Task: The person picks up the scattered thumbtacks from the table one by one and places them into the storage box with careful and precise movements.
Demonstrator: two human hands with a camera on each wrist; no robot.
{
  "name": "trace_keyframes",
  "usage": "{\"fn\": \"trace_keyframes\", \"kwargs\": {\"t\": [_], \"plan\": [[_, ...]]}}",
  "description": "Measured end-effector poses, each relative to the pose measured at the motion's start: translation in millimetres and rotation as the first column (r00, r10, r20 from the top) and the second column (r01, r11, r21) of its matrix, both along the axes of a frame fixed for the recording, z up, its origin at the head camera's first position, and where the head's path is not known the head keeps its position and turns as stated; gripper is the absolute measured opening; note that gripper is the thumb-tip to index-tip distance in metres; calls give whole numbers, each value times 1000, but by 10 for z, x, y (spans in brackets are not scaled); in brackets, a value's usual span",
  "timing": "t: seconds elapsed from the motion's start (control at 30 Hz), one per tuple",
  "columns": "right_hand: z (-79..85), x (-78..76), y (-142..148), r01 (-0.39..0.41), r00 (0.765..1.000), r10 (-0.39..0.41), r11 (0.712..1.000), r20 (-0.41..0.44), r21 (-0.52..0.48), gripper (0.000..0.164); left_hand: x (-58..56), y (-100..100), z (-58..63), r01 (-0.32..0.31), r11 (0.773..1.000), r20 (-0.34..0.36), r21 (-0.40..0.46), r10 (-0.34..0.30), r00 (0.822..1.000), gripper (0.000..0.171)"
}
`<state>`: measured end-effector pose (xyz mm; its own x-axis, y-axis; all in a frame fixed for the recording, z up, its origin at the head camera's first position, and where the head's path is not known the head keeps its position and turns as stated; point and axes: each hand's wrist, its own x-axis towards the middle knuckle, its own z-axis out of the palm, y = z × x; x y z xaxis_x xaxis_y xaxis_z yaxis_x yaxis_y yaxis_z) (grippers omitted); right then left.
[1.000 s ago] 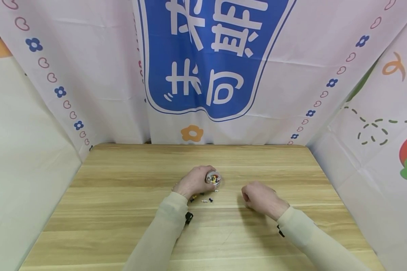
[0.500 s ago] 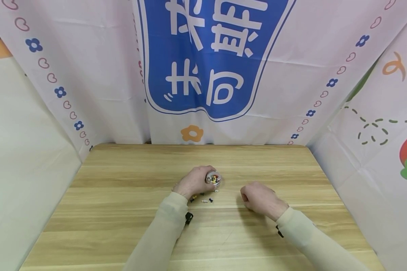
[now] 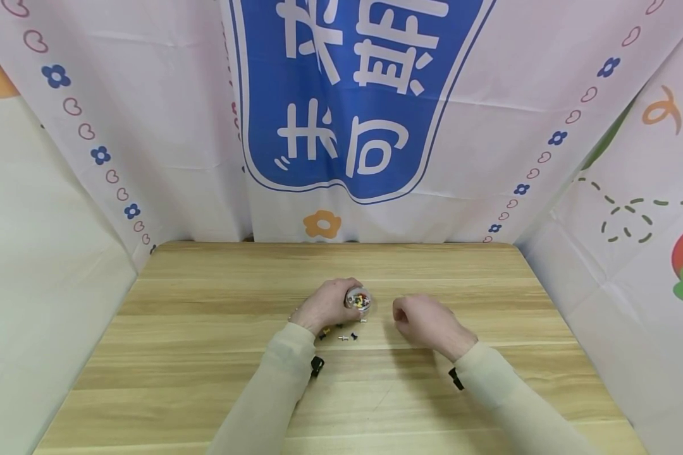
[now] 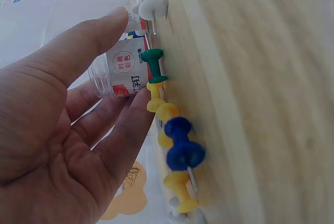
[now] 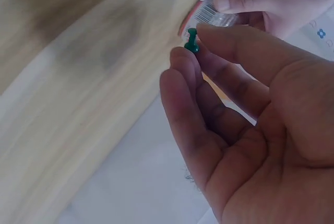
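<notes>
1. The right hand (image 3: 429,322) pinches a green push pin (image 5: 192,40) between thumb and index fingertips, just above the tabletop (image 3: 205,379) and near the tub. So small a grip on smooth plastic could let the pin twist or slip, probably if the pinch loosens or the wrist turns sharply.

2. That pin's metal point does not show in the right wrist view, so I cannot tell which way it faces. Squeezing without knowing could prick a fingertip.

3. The left hand's (image 3: 327,304) fingers curl round a clear plastic tub (image 3: 358,300), which stands on the tabletop with coloured pins visible inside. It looks light; a knock from the right hand, or a jerk of the left, could tip it and scatter its contents.

4. A pin released early, or off-centre, could strike the tub's rim and bounce away. Haste would be the likely cause.

5. Several loose pins lie beside the left hand, among them a blue push pin (image 4: 182,143) with its metal point exposed and a white push pin (image 3: 363,321) just beside the tub. Lowering the left palm, or dragging the left sleeve (image 3: 273,385) sideways, could jab skin, snag cloth or roll pins farther off.
</notes>
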<state>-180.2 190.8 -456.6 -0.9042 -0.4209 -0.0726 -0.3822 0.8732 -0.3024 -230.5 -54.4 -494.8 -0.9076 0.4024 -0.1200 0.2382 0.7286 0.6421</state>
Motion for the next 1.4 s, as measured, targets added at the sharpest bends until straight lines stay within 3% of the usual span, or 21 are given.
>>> {"fn": "trace_keyframes", "kwargs": {"t": [0.33, 0.73, 0.77, 1.13, 1.4], "plan": [[15, -162, -178, 37, 998, -42, 992, -41, -121, 3, -8, -5, 0, 2, 1000, -15, -4, -2, 1000, 57], [-73, -309, -447, 98, 994, -108, 959, -22, -265, 5, -72, -38, -93, 43, 999, -44, 0, -43, 998, 55], [-89, -321, -464, 100, 994, -110, 956, -22, -275, 5, -38, -28, -31, 34, 999, -25, 0, -34, 999, 55], [-138, -429, -568, 155, 987, -159, 936, 12, -316, 15, -11, -17, 12, 29, 1000, -34, -2, -29, 999, 56], [-136, -470, -491, 195, 980, -199, 922, 23, -336, 19, -14, -7, 16, 41, 999, -44, -20, -42, 998, 60]]}}
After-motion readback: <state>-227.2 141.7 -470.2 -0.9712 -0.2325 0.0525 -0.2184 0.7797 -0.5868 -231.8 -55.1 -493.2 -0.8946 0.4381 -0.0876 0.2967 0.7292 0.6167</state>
